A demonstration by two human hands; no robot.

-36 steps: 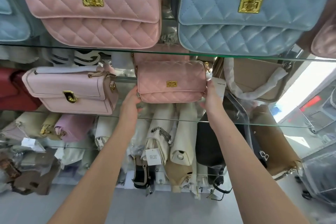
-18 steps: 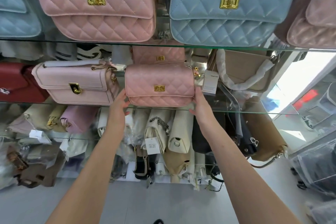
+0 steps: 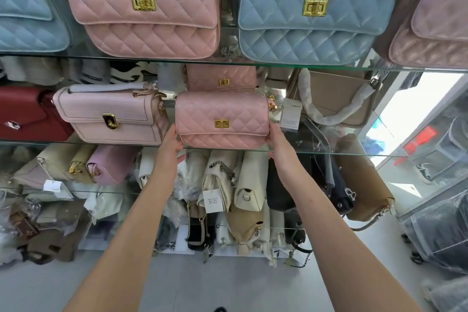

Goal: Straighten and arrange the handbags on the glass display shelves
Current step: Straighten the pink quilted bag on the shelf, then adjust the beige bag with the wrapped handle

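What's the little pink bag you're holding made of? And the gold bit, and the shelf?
The small pink bag looks like soft leather or faux leather: smooth, slight sheen, puffy diamond stitching. Its gold clasp looks like shiny metal; it glints. The shelf is clear glass: bags show through it, its edge greenish.

Legible text: none.
White hang tag [image 3: 291,117] just beside the small pink quilted handbag [image 3: 221,119] — heading line and fine print, too small to read. Second tag [image 3: 213,200] on a cream chain-strap handbag [image 3: 215,182] — printed lines, likewise unreadable.
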